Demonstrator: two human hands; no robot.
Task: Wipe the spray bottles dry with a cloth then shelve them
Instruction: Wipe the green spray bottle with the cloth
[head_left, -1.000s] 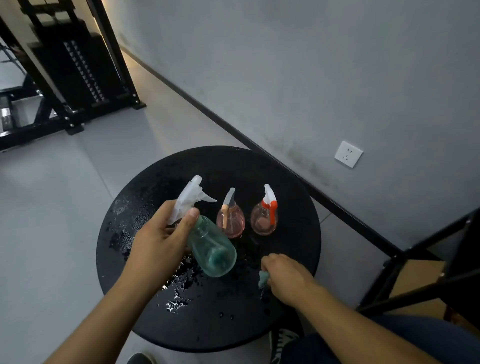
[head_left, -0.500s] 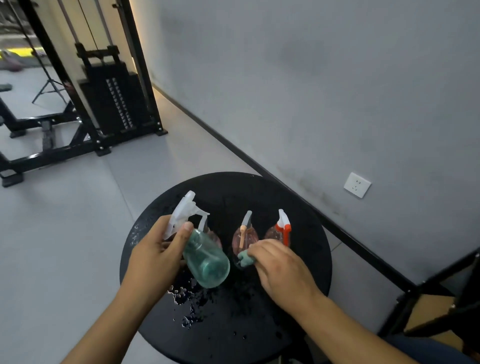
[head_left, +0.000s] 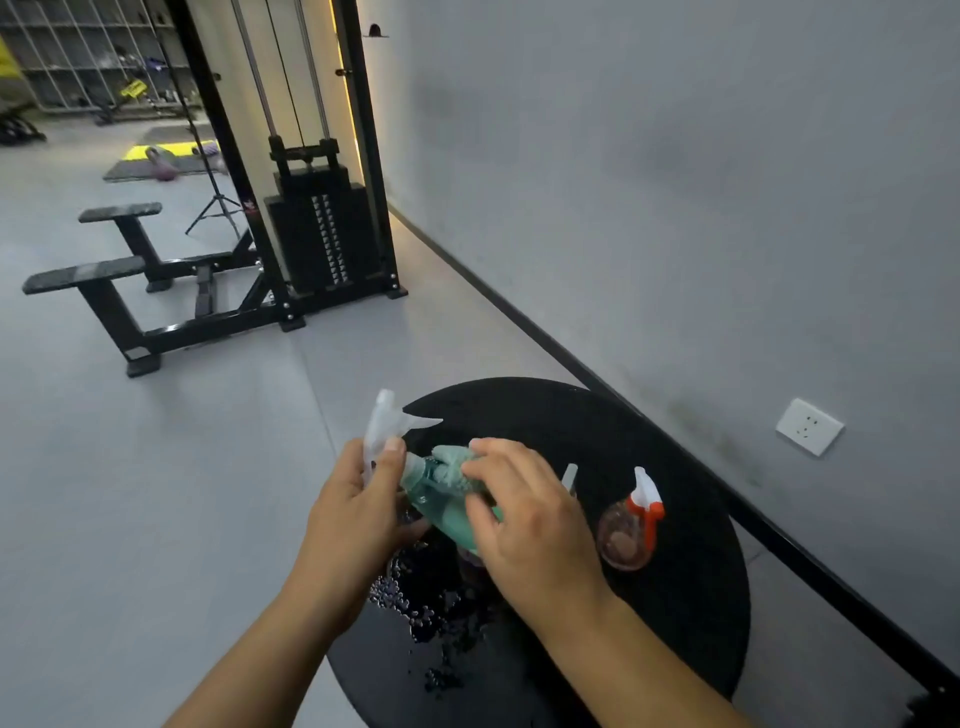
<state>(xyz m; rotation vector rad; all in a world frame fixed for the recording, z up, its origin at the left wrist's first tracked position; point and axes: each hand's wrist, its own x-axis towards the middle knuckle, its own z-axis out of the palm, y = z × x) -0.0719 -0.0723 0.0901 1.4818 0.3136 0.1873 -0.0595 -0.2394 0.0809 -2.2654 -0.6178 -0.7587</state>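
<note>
Water beads lie on the near part of the round black counter (head_left: 691, 613). Above it the left hand (head_left: 358, 514) grips the green spray bottle (head_left: 441, 512) at its neck, fingers curled round it, while the right hand (head_left: 524, 519) pinches the green cloth (head_left: 451, 467) against the bottle's shoulder. Turning the bottle under the cloth should dry it evenly. The orange-trigger bottle (head_left: 631, 525) stands just right; another is mostly hidden. A weight machine (head_left: 317, 228) stands beyond.

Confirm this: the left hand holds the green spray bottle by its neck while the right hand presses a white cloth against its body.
One thing is wrong: the cloth is green, not white, as the head view shows. The left hand does hold the green spray bottle by its neck, and the right hand presses the cloth against it.
</note>
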